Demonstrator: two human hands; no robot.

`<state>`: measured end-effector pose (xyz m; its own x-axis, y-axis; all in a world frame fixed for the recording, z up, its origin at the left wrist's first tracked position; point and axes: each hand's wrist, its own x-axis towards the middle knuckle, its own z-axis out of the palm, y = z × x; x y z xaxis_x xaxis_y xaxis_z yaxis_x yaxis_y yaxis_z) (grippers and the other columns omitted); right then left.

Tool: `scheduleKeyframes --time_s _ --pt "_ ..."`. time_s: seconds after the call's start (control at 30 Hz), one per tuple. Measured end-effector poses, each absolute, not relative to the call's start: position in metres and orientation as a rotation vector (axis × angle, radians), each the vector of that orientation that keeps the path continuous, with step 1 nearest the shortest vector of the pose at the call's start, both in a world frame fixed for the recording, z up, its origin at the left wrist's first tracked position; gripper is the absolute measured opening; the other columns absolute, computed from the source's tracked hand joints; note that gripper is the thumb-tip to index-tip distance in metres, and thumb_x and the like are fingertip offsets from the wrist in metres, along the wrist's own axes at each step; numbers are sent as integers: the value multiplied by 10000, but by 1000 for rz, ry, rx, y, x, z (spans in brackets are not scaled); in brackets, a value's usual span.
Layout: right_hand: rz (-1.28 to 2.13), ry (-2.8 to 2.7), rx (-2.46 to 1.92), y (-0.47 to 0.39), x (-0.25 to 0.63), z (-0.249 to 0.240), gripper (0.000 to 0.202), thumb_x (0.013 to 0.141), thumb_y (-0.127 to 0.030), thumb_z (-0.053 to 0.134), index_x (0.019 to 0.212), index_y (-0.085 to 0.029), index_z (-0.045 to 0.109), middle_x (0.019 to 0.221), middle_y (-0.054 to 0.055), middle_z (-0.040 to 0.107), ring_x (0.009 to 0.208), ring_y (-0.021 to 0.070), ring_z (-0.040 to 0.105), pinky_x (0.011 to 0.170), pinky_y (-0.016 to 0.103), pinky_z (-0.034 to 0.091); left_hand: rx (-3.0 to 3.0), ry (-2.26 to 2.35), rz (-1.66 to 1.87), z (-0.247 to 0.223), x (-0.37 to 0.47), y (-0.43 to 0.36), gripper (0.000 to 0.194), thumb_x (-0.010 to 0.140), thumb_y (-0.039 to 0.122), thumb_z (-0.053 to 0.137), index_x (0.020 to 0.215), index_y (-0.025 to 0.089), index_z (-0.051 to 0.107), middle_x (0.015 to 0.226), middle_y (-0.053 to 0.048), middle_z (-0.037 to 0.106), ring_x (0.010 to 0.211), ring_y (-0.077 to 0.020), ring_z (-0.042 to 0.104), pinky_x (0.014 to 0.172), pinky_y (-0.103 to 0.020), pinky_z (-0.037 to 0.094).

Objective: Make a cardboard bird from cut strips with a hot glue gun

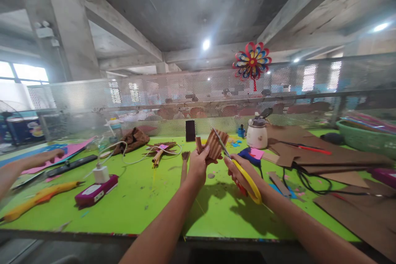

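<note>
Pinched in my left hand [198, 166] is a piece of brown corrugated cardboard [218, 143], raised above the green table, with a narrow strip of the same card [199, 144] standing up beside it. My right hand [234, 171] grips yellow-and-red-handled scissors [254, 185]. Their blades lie along the right part of the corrugated piece; whether they are closed on it I cannot tell. Just left of my left wrist, a brown stick with a frayed end [185, 161] lies partly hidden. A star-shaped cardboard piece on a rolled stem [161, 149] rests farther left.
A co-worker's hand [46, 159] reaches in at far left, near a yellow glue gun [43, 198] and a purple power strip [97, 189]. Behind stand a phone [190, 130] and a white jug [257, 134]. Brown cardboard sheets [312, 148], a black cable and a green basket [365, 138] occupy the right.
</note>
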<state>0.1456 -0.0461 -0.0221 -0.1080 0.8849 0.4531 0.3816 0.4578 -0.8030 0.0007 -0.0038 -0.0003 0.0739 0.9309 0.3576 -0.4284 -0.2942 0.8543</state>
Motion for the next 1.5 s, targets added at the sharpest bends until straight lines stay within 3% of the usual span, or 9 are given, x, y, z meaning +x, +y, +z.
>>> scheduleKeyframes --time_s 0.47,1.5 --pt "527 -1677 -1185 -50 144 -19 304 808 -479 423 803 -180 474 488 -47 460 383 86 414 372 198 294 1147 609 1481 3 -1 -10 211 687 256 621 803 88 571 656 -82 643 555 -175 620 470 -240 435" --pt "534 -1691 -1221 -53 144 -15 350 793 -526 446 690 -192 452 504 -29 459 411 101 422 404 215 324 960 568 1447 1 -5 -2 130 691 148 557 799 89 516 565 -59 608 451 -148 574 405 -213 386"
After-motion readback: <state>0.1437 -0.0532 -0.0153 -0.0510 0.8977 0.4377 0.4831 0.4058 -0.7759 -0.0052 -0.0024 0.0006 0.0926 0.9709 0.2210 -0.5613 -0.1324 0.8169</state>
